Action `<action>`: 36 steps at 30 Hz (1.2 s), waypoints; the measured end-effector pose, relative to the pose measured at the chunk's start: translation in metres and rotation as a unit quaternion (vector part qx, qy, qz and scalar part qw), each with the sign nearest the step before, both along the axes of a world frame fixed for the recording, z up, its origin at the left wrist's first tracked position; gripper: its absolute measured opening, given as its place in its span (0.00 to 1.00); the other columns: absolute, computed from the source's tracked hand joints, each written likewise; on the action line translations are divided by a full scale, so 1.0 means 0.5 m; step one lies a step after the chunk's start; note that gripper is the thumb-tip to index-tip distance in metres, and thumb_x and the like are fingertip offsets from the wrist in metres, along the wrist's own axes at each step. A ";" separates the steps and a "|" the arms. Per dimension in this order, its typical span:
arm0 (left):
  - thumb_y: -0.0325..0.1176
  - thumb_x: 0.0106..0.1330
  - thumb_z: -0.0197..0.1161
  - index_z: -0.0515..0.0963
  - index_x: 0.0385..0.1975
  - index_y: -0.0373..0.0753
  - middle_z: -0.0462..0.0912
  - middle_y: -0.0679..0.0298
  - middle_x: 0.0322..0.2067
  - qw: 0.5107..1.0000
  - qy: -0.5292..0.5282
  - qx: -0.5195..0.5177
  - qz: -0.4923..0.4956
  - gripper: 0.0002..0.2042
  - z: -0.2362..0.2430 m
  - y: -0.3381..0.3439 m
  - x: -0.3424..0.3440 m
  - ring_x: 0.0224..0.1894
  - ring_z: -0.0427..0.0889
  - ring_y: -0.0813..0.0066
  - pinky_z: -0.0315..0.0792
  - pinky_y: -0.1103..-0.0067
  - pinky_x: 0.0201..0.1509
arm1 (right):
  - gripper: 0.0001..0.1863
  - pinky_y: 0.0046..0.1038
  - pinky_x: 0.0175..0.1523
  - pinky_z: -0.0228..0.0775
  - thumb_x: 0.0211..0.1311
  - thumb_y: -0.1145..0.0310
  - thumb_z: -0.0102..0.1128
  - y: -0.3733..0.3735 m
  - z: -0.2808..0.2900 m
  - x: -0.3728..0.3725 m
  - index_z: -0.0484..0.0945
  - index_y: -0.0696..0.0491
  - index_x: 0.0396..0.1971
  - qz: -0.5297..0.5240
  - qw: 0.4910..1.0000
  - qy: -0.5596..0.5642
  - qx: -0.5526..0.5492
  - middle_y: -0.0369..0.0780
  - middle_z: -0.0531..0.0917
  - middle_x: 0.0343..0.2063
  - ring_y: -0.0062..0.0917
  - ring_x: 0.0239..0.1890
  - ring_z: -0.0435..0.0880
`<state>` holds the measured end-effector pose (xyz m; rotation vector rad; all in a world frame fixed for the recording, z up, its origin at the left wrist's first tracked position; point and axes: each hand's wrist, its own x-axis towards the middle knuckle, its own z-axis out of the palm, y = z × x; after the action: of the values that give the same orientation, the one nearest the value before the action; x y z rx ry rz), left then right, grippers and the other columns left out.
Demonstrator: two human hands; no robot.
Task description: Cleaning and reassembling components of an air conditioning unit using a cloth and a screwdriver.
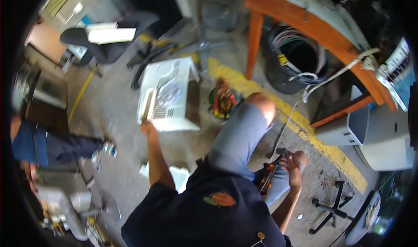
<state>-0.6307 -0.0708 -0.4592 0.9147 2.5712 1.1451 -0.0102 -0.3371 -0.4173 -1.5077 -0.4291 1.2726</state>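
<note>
The right hand (293,165) is beside a long, black-and-orange tool (267,180). Farther off, the left hand (147,128), the nearer one, touches a white, slotted, metal-looking casing (169,93) extending lengthwise away. I cannot tell either grip.

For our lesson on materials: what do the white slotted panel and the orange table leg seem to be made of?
White slotted panel: probably smooth painted sheet metal; thin folded side and slots suggest it, perhaps plastic. Orange table leg: likely painted or varnished wood, from its thick squared shape.
</note>
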 end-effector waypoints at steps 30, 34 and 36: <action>0.51 0.82 0.58 0.81 0.46 0.38 0.64 0.79 0.21 0.376 -0.667 -0.029 -0.643 0.19 0.651 0.326 0.980 0.20 0.58 0.92 0.51 0.89 0.20 | 0.14 0.22 0.40 0.75 0.77 0.71 0.61 -0.022 -0.102 -0.082 0.80 0.60 0.56 -0.068 0.980 -0.180 0.048 0.39 0.84 0.34 0.21 0.34 0.81; 0.45 0.82 0.58 0.78 0.39 0.41 0.66 0.78 0.21 0.521 -0.562 0.093 -0.635 0.14 0.649 0.304 0.990 0.18 0.58 0.91 0.51 0.89 0.19 | 0.14 0.22 0.39 0.75 0.76 0.71 0.62 -0.025 -0.075 -0.083 0.81 0.60 0.56 -0.075 0.981 -0.170 0.050 0.38 0.84 0.34 0.21 0.34 0.81; 0.41 0.82 0.56 0.75 0.37 0.44 0.66 0.78 0.21 0.534 -0.533 0.104 -0.648 0.10 0.641 0.241 0.980 0.18 0.57 0.91 0.51 0.89 0.19 | 0.15 0.22 0.39 0.75 0.76 0.71 0.62 -0.028 -0.064 -0.077 0.81 0.60 0.57 -0.088 0.982 -0.157 0.064 0.38 0.84 0.34 0.20 0.34 0.81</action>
<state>-0.1408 0.0494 -0.1387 1.1651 0.3842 0.8843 -0.0485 -0.3511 -0.4493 -1.6023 -0.5578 0.8548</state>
